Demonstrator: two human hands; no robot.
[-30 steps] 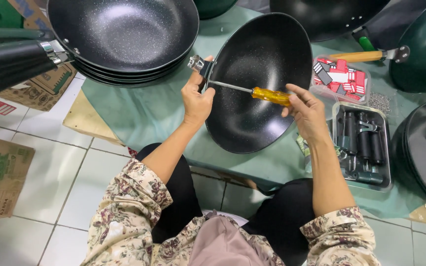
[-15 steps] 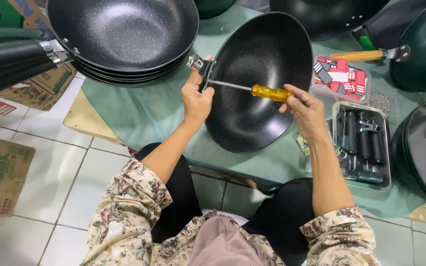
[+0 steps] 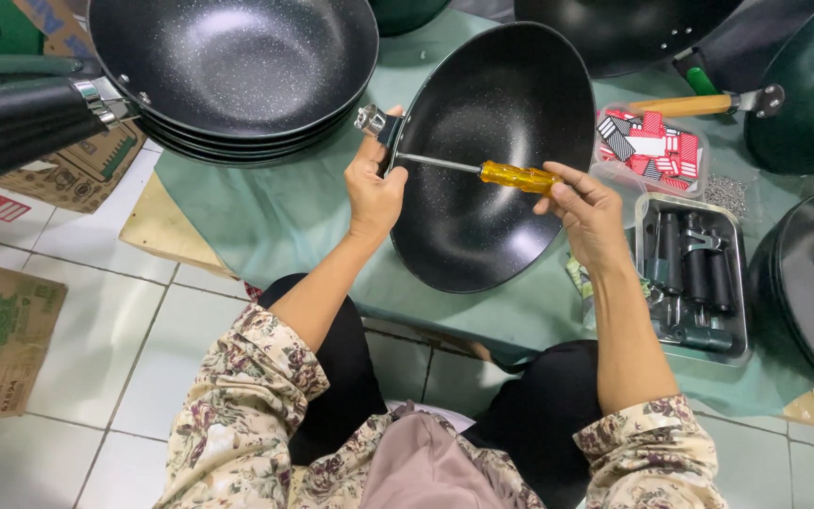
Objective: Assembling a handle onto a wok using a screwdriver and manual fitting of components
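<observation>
Green-clothed bench (image 3: 266,221) over white tiled floor, carrying one black wok (image 3: 496,155) tilted on edge at centre. Left hand (image 3: 374,188), grip closed, steadying wok rim beside metal handle bracket (image 3: 376,122). Right hand (image 3: 588,209), grip wrapped around yellow-handled screwdriver (image 3: 515,175), pointing tip toward bracket. Stacked woks (image 3: 237,66) lying upper left; tray of handles (image 3: 694,273) sitting right.

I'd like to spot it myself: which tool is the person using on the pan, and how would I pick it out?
Start at the green cloth covering the work surface, then find the black wok tilted up in the middle. Across its inside lies a screwdriver, held by the right hand, with its tip near the left hand at the rim. Its clear yellow handle stands out against the dark pans.
</observation>
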